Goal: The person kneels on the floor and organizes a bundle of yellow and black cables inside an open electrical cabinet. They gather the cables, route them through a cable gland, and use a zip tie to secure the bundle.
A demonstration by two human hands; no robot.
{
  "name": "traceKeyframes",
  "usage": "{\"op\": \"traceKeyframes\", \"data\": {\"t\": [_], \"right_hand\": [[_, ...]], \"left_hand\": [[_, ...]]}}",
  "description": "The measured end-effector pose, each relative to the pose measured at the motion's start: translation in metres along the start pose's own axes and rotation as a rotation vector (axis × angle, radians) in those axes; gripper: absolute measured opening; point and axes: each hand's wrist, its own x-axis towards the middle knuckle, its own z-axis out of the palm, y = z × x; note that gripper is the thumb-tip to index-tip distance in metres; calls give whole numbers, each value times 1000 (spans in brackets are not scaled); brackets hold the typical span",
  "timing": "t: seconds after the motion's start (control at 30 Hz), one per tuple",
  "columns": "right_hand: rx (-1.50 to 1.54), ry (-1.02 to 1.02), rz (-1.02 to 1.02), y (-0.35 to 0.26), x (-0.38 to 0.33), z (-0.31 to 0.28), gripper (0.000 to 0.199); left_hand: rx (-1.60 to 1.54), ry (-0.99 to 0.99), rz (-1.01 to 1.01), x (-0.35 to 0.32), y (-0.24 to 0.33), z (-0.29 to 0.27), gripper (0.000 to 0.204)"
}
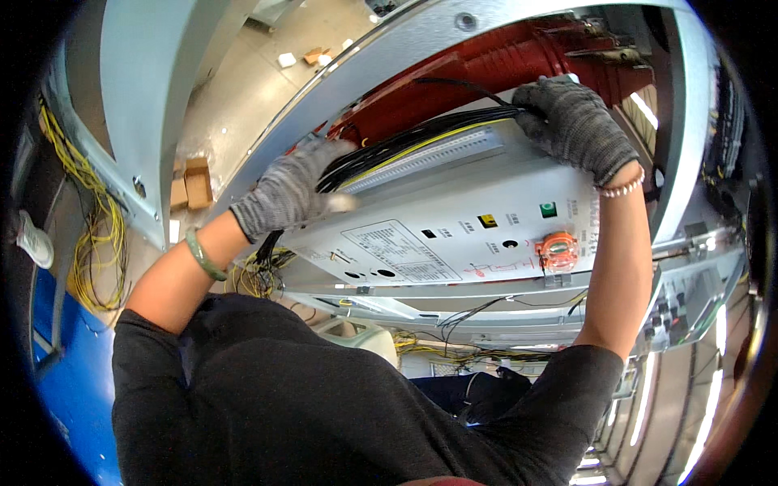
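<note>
Floor (251, 89), pale, seen beyond the work at upper left. Frame (429, 36), light grey metal, curving across above my hands. Panel (446, 219), pale grey, lying in front of me within the frame, its face pierced by several small cutouts. Red part (519, 61), just beyond the panel's far side. Bundle (405, 138), black cables with a yellow wire (419, 147), stretched along the panel's far side between my two hands. My left hand (284, 190), in a grey glove, blurred, at the bundle's left end, thumb well apart from the fingers; whether it grips, I cannot tell. My right hand (571, 121), gloved alike, at the bundle's right end over the panel's far corner, fingers bent; their hold is hidden. Strip (438, 154), white, slotted, beside the bundle. Label (397, 247), outlined, on the panel's face. Orange piece (557, 251), round, near the panel's lower right. Bangle (204, 255), green, around my left wrist.
</note>
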Motion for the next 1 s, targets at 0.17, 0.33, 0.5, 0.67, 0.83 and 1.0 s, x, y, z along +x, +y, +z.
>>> {"op": "traceKeyframes", "data": {"t": [0.17, 0.33, 0.5, 0.67, 0.83, 1.0], "right_hand": [[37, -62, 43, 7, 2, 6, 22], [45, -111, 104, 7, 6, -4, 22], [15, -124, 119, 4, 3, -2, 19], [36, -185, 143, 1, 1, -12, 20], [-58, -284, 246, -5, 0, -16, 23], [-102, -253, 260, -9, -4, -11, 23]], "left_hand": [[17, 170, 136, 68, 61, -6, 57], [-180, 73, 184, 125, 86, -11, 44], [-193, 53, 124, 135, 96, -8, 37], [-184, 11, 62, 134, 98, -18, 36], [-43, 25, 156, 140, 106, -13, 45], [-6, -57, 88, 141, 115, -20, 43]]}}
